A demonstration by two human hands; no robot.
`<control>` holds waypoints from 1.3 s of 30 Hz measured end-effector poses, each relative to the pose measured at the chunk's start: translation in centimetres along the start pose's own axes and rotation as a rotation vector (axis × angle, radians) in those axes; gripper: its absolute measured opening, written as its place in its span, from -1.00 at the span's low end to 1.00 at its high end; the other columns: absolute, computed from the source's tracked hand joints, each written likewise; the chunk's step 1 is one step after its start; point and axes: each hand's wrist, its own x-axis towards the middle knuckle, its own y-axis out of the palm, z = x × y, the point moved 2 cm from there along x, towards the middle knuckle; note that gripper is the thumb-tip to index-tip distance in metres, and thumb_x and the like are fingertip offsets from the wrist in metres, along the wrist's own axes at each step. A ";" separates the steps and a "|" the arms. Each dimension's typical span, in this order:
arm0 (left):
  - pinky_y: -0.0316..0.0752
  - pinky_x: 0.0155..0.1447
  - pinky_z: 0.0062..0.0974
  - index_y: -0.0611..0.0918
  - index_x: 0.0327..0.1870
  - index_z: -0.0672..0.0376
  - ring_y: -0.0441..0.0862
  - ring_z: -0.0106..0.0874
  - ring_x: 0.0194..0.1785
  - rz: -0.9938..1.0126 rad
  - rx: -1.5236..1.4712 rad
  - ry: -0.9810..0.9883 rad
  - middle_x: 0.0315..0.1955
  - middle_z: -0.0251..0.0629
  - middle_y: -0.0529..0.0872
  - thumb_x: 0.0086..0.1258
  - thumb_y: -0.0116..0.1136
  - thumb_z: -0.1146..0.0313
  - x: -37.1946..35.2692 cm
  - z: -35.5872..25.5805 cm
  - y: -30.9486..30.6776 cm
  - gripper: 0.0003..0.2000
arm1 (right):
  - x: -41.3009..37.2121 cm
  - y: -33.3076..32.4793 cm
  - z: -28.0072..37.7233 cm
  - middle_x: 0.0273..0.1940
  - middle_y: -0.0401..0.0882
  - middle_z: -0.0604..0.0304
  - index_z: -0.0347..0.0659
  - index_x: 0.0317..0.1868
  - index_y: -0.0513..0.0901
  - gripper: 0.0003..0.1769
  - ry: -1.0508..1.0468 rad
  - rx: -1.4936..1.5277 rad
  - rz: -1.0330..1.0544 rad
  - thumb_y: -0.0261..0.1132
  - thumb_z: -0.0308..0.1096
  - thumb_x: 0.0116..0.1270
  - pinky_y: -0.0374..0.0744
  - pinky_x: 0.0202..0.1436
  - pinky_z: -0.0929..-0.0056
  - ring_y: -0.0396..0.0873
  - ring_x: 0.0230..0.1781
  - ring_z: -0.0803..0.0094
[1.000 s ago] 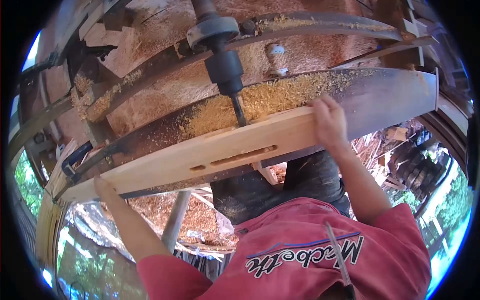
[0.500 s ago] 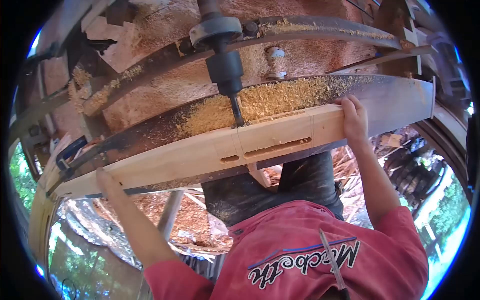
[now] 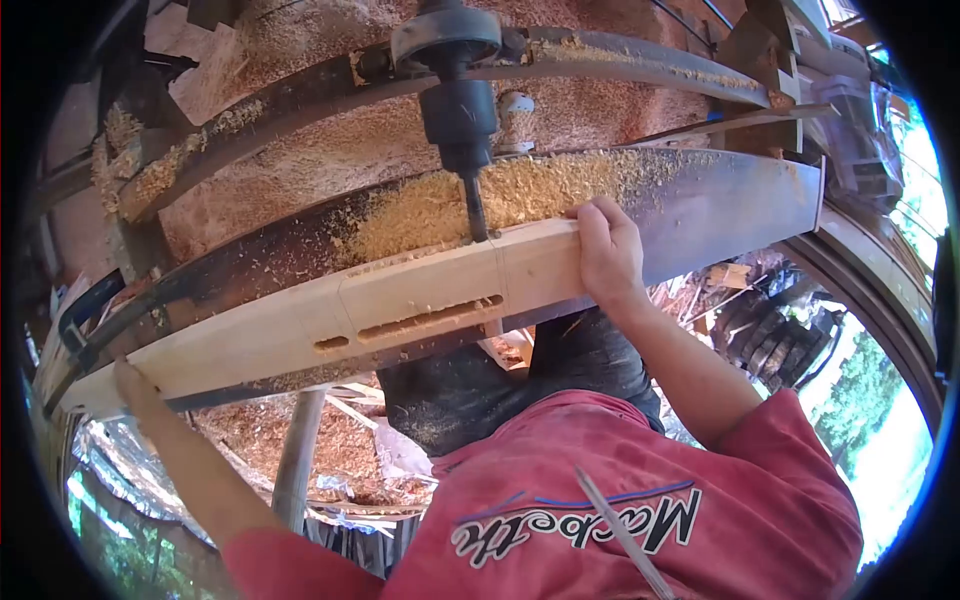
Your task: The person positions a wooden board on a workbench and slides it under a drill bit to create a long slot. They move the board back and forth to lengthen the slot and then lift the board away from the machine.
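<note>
My right hand [image 3: 611, 255] is wrapped over the right end of a long pale wooden beam [image 3: 420, 275], its fingers on the upper edge. My left hand [image 3: 133, 382] is at the beam's tapered left end; its fingers are mostly hidden. The side facing me has a long slot and a short one, with thin lines marked across the wood. From above, a drill bit [image 3: 476, 212] in a dark chuck [image 3: 458, 122] meets the beam's upper edge, near the right end of the long slot.
Shavings [image 3: 420, 215] are heaped on the dark metal table [image 3: 735, 195] behind the beam. A curved metal bar [image 3: 300, 120] crosses behind the chuck. A clamp [image 3: 88, 310] sits at the left end. More wood scraps lie on the ground below.
The beam has slid left under the drill, and both hands have moved left with it. The bit has gone from the long slot's left end to near its right end.
</note>
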 end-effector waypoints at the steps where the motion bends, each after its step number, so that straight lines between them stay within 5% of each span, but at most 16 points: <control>1: 0.56 -0.09 -0.18 0.64 0.07 0.33 0.66 -0.20 -0.19 -0.052 0.104 0.021 -0.15 0.00 0.71 0.55 -0.15 0.01 -2.5 -1.1 0.4 -0.48 | -0.3 -0.4 -0.5 -0.30 0.68 0.10 -0.39 -0.24 0.69 -0.63 0.002 0.023 0.005 0.08 -0.25 0.47 0.51 -0.07 0.43 0.58 -0.22 0.40; 4: 0.50 -0.25 -0.09 0.64 -0.16 0.34 0.59 -0.17 -0.37 -0.111 0.031 0.253 -0.33 -0.05 0.68 0.51 -0.11 -0.04 -5.7 0.5 1.5 -0.48 | 0.6 -1.7 -2.0 -0.37 0.66 0.06 -0.36 -0.22 0.69 -0.65 -0.022 0.086 0.030 0.11 -0.24 0.47 0.53 -0.14 0.37 0.57 -0.29 0.42; 8: 0.57 -0.10 -0.20 0.69 -0.03 0.27 0.66 -0.15 -0.19 -0.104 0.158 0.120 -0.21 -0.06 0.72 0.50 -0.11 0.05 -13.6 -2.0 3.9 -0.55 | 1.8 -6.8 -5.3 -0.37 0.66 0.12 -0.35 -0.23 0.69 -0.67 -0.066 0.014 0.014 0.12 -0.26 0.49 0.53 -0.12 0.39 0.56 -0.28 0.45; 15: 0.56 -0.13 -0.19 0.69 -0.05 0.24 0.66 -0.21 -0.14 -0.219 0.196 0.169 -0.15 -0.05 0.72 0.50 -0.12 0.04 -20.2 -2.3 6.9 -0.55 | 3.5 -11.2 -7.4 -0.34 0.68 0.17 -0.37 -0.23 0.69 -0.67 -0.068 0.049 -0.015 0.11 -0.28 0.50 0.51 -0.08 0.43 0.55 -0.25 0.46; 17: 0.56 -0.17 -0.20 0.68 -0.03 0.21 0.65 -0.25 -0.15 -0.197 0.062 -0.149 -0.14 -0.07 0.70 0.50 -0.12 0.01 -25.2 -6.5 6.9 -0.55 | 3.7 -10.9 -7.4 -0.34 0.67 0.18 -0.38 -0.22 0.69 -0.67 -0.057 0.052 -0.038 0.11 -0.28 0.50 0.50 -0.07 0.44 0.55 -0.24 0.47; 18: 0.56 -0.17 -0.20 0.68 -0.03 0.21 0.65 -0.25 -0.15 -0.184 0.070 -0.163 -0.14 -0.07 0.70 0.50 -0.12 0.01 -24.0 -5.5 6.5 -0.55 | 3.4 -10.7 -7.5 -0.34 0.67 0.19 -0.39 -0.21 0.69 -0.67 -0.033 0.051 -0.050 0.11 -0.28 0.50 0.50 -0.06 0.46 0.54 -0.23 0.48; 20: 0.57 -0.16 -0.21 0.66 0.04 0.25 0.66 -0.23 -0.16 -0.083 -0.015 0.200 -0.11 -0.04 0.70 0.53 -0.16 0.00 -21.0 -2.7 5.6 -0.51 | 2.7 -9.6 -6.8 -0.33 0.67 0.19 -0.38 -0.21 0.69 -0.67 -0.025 -0.007 -0.036 0.11 -0.29 0.50 0.50 -0.04 0.46 0.55 -0.23 0.48; 25: 0.59 -0.08 -0.15 0.62 0.12 0.32 0.68 -0.19 -0.11 -0.133 0.020 -0.028 -0.05 0.02 0.71 0.56 -0.24 0.00 -12.1 -1.8 3.1 -0.46 | 0.5 -4.5 -3.9 -0.31 0.67 0.16 -0.36 -0.22 0.69 -0.68 -0.047 -0.018 -0.040 0.11 -0.28 0.50 0.50 -0.04 0.45 0.56 -0.23 0.47; 29: 0.57 0.01 -0.16 0.64 0.12 0.31 0.67 -0.17 -0.08 -0.031 0.087 0.091 -0.04 0.03 0.71 0.56 -0.23 0.01 -1.7 2.7 0.3 -0.46 | -1.6 -0.5 -2.3 -0.35 0.66 0.14 -0.34 -0.24 0.68 -0.68 -0.019 0.042 -0.019 0.12 -0.26 0.50 0.52 -0.09 0.42 0.56 -0.26 0.46; 35: 0.51 0.15 -0.27 0.64 0.11 0.37 0.67 -0.15 -0.04 -0.024 -0.078 0.018 -0.03 0.04 0.71 0.56 -0.23 0.00 -4.5 1.0 0.1 -0.43 | -1.6 -0.1 -1.9 -0.32 0.68 0.08 -0.38 -0.19 0.69 -0.64 -0.026 -0.036 -0.007 0.09 -0.24 0.49 0.52 -0.08 0.41 0.59 -0.25 0.39; 37: 0.51 0.14 -0.20 0.63 0.12 0.37 0.65 -0.13 0.00 -0.121 0.137 0.336 -0.03 0.05 0.70 0.50 -0.16 -0.07 -1.0 2.4 -0.3 -0.40 | -0.5 0.0 -1.4 -0.32 0.68 0.08 -0.38 -0.19 0.70 -0.64 -0.057 -0.073 -0.001 0.10 -0.23 0.48 0.53 -0.09 0.40 0.59 -0.26 0.40; 39: 0.52 0.13 -0.19 0.63 0.12 0.36 0.65 -0.13 -0.01 -0.095 0.131 0.222 -0.04 0.05 0.70 0.51 -0.15 -0.07 -1.6 0.9 -0.1 -0.41 | 0.6 0.1 -0.3 -0.42 0.60 -0.02 -0.38 -0.28 0.63 -0.68 -0.031 -0.012 0.010 0.13 -0.25 0.45 0.53 -0.17 0.29 0.56 -0.33 0.39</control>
